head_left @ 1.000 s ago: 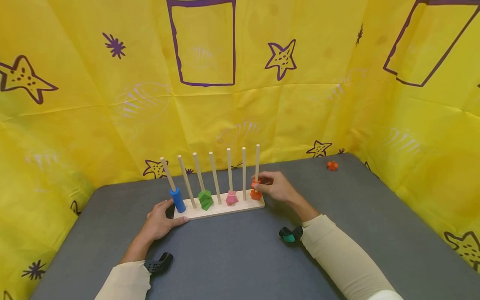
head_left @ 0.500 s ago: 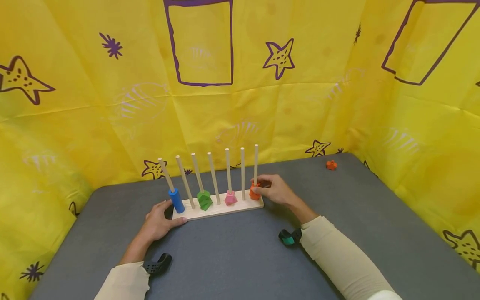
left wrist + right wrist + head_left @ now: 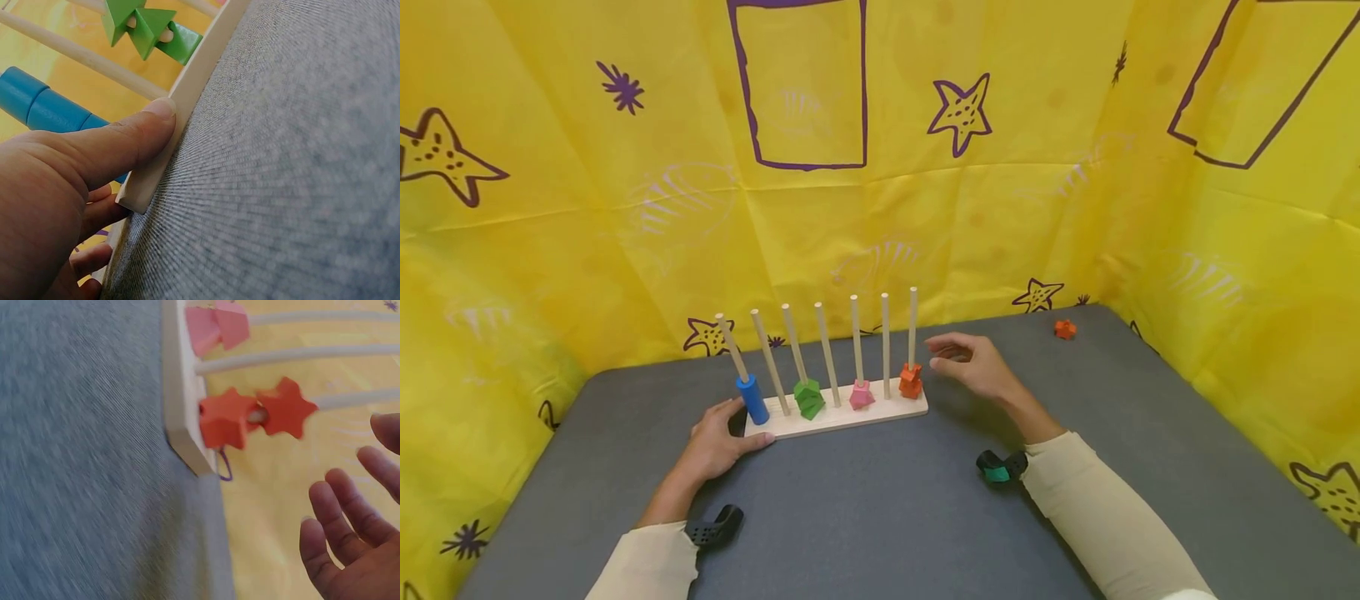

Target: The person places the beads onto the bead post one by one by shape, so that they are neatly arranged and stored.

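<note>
A wooden peg board (image 3: pixel 842 417) with a row of upright rods stands on the table. My left hand (image 3: pixel 717 442) grips its left end, thumb (image 3: pixel 140 134) pressed on the front edge and fingers around the end. Blue cylinders (image 3: pixel 752 400) sit on the leftmost rod, right beside that hand. Green triangular blocks (image 3: pixel 809 400) and pink blocks (image 3: pixel 861 396) are low on other rods. Orange stars (image 3: pixel 911 382) rest at the bottom of the rightmost rod. My right hand (image 3: pixel 979 367) hovers just right of that rod, fingers loosely bent and holding nothing.
One loose orange star (image 3: pixel 1065 330) lies at the back right of the grey table (image 3: pixel 880 517). Yellow printed cloth (image 3: pixel 895 208) hangs behind the table and along its sides.
The upper orange star has slid down the rightmost rod onto the one below. My right hand has let go of it and moved up and right. The left hand stays put.
</note>
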A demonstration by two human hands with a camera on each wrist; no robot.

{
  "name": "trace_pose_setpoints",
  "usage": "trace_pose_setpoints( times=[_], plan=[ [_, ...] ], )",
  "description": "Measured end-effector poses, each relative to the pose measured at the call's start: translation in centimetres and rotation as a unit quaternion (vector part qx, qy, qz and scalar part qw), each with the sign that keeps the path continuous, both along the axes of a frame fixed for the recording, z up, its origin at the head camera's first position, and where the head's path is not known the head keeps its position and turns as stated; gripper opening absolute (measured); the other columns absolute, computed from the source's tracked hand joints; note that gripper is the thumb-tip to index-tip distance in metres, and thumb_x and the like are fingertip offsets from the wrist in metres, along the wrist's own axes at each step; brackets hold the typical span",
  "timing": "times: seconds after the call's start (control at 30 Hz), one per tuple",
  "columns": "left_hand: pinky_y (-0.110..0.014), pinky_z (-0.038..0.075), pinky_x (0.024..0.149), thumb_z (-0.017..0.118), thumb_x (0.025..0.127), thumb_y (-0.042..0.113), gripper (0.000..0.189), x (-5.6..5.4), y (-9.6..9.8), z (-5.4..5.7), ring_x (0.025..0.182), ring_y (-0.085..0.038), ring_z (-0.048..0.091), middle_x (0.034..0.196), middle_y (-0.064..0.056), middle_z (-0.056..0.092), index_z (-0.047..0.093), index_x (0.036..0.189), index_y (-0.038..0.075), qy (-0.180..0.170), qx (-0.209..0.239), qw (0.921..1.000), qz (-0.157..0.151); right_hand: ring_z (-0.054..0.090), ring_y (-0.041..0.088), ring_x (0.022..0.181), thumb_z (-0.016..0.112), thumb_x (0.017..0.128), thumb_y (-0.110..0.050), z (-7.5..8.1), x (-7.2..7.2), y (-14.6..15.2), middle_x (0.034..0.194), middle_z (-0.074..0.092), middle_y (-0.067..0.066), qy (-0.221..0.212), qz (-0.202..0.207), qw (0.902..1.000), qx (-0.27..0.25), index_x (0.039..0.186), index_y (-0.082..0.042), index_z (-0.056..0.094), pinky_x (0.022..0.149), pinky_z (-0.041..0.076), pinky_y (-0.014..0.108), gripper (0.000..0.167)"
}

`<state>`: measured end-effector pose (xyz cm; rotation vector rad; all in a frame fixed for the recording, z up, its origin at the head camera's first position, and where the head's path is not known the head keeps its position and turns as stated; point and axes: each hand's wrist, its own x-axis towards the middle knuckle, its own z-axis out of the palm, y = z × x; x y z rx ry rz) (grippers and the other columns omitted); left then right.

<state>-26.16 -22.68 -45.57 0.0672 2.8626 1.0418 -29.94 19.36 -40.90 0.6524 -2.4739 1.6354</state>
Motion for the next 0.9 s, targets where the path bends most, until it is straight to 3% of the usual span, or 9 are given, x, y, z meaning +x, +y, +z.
trace_pose_setpoints(
  times=[0.17,0.43,0.7,0.9],
  plan=[
    [-0.072,0.017,0.099,0.078,0.076,0.052,0.101,0.0,0.2,-0.2,0.130,-0.056,0.022,0.144,-0.034,0.031,0.034,0.146,-0.004,-0.002,-0.004,1.0000,-0.001,0.062,0.025,0.097,0.071,0.089,-0.012,0.7,0.4,1.8,0.112,0.067,0.010,0.012,-0.019,0.9997,0.002,0.118,-0.003,0.067,0.083,0.051,0.035,0.031],
    [-0.072,0.016,0.099,0.078,0.076,0.051,0.100,-0.1,0.7,-0.1,0.130,-0.056,0.021,0.144,-0.034,0.031,0.034,0.146,-0.004,0.003,0.004,1.0000,-0.006,0.060,0.039,0.099,0.067,0.090,-0.001,3.5,2.6,4.3,0.114,0.063,0.024,0.035,-0.039,0.9986,-0.006,0.120,0.009,0.062,0.078,0.051,0.029,0.032],
    [-0.073,0.014,0.098,0.078,0.077,0.050,0.098,-0.2,0.2,-0.2,0.131,-0.054,0.021,0.143,-0.034,0.033,0.035,0.146,-0.005,0.022,0.003,0.9997,-0.015,0.059,0.017,0.098,0.069,0.091,-0.017,0.8,0.1,9.3,0.115,0.065,0.012,0.057,-0.119,0.9912,0.006,0.124,-0.003,0.063,0.078,0.049,0.023,0.036],
    [-0.073,0.017,0.097,0.077,0.078,0.050,0.097,0.0,-0.1,-0.3,0.130,-0.055,0.023,0.141,-0.035,0.034,0.035,0.145,-0.005,0.030,-0.006,0.9994,-0.019,0.055,0.023,0.103,0.069,0.092,-0.023,0.2,-1.0,11.7,0.118,0.062,0.014,0.051,-0.191,0.9803,0.006,0.127,-0.001,0.061,0.090,0.043,0.036,0.042]
  ],
)
